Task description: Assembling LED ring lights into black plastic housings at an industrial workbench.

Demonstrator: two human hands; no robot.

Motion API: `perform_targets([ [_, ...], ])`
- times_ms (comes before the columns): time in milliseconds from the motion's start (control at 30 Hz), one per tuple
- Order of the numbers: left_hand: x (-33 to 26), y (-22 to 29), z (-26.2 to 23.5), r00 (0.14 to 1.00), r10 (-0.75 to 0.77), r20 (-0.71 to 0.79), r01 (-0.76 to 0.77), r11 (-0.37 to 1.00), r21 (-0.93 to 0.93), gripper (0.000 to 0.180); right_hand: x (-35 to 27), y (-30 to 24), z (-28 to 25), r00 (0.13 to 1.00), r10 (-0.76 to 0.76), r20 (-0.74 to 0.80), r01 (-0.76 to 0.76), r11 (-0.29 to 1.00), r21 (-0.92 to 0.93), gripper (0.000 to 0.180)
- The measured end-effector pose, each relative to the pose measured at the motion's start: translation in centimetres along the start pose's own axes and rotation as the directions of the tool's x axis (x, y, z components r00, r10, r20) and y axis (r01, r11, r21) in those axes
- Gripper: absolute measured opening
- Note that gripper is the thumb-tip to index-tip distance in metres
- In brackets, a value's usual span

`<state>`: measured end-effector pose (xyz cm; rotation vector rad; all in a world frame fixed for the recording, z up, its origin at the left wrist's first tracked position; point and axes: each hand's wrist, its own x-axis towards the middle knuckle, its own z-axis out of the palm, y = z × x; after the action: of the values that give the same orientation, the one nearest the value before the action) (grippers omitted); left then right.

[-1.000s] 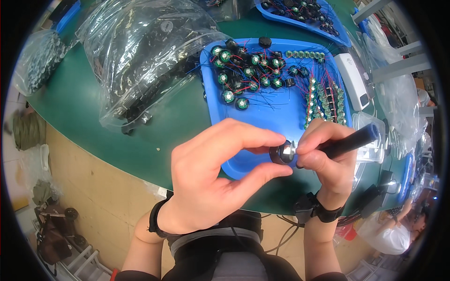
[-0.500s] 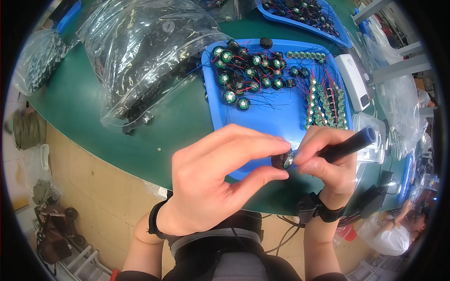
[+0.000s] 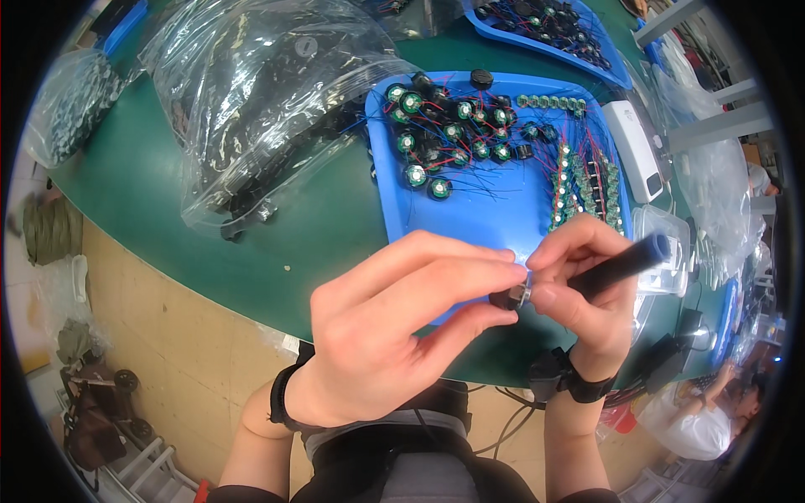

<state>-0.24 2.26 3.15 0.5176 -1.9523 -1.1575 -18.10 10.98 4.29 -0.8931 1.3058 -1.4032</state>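
Near six o'clock on the blue tray [image 3: 486,216], pinches round black component [image 3: 507,298] in left hand [image 3: 377,327], facing three o'clock (presumably for access); clasps dark cylindrical tool [image 3: 625,267] in right hand [image 3: 597,314], likely to leave its pinch free.

No writing can be read, even on the white device [image 3: 634,152].

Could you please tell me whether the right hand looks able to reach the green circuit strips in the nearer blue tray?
Probably yes: the green strips lie just beyond the right hand in the nearer tray, and nothing seems to block them. However, its grip is busy with a dark tube.
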Motion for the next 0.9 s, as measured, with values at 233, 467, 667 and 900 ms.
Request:
perform_targets([
  [233, -0.1, 0.0, 0.0, 0.999, -0.001, -0.049, 0.003, 0.999, 0.046, 0.031, 0.4, 0.8, 0.5, 0.937, -0.349, -0.024, 0.314, 0.868, -0.385, 0.014],
  [467, -0.2, -0.1, 0.3, 0.999, 0.015, -0.048, -0.01, 0.994, 0.106, 0.03, -0.1, 0.0, 0.2, 0.963, -0.271, -0.011, 0.23, 0.837, -0.497, 0.011],
  [667, -0.4, -0.4, 0.6, 0.997, 0.056, -0.049, -0.048, 0.988, 0.149, 0.029, 0.1, -0.1, 0.2, 0.965, -0.263, 0.017, 0.236, 0.833, -0.501, 0.009],
  [900, -0.4, -0.3, 0.8, 0.995, 0.094, -0.023, -0.09, 0.987, 0.132, 0.03, -0.1, -1.0, -0.5, 0.988, -0.139, 0.07, 0.155, 0.907, -0.392, 0.007],
])
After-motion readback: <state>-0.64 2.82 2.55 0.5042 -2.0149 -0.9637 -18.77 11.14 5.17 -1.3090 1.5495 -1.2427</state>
